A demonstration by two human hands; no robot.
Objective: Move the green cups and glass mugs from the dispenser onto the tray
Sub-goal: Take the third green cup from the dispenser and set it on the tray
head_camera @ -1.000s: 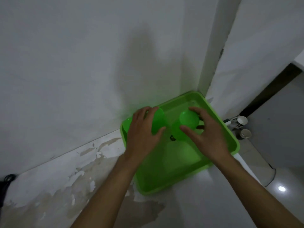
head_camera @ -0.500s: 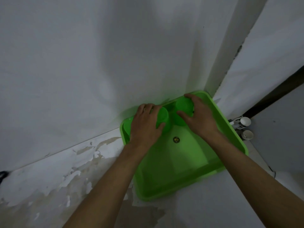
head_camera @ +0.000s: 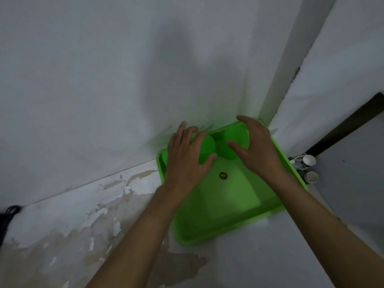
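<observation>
A bright green tray [head_camera: 228,229] lies on a white surface against the wall corner. My left hand [head_camera: 185,161] is wrapped over one green cup [head_camera: 206,148] at the tray's far left. My right hand [head_camera: 256,148] covers a second green cup [head_camera: 238,140] at the tray's far side, close to the wall. Both cups look upside down, bases up, and they sit side by side, nearly touching. A small round dark sticker [head_camera: 223,175] marks the tray floor just below the hands. No glass mugs or dispenser are in view.
The white counter [head_camera: 83,235] has peeling, stained patches at the left. Two small white paper cups [head_camera: 309,169] stand just beyond the tray's right rim. A dark cable [head_camera: 8,213] lies at the far left edge. White walls meet behind the tray.
Both hands carried the green cups from the middle of the tray toward its far side near the wall. The camera view shifted slightly as well.
</observation>
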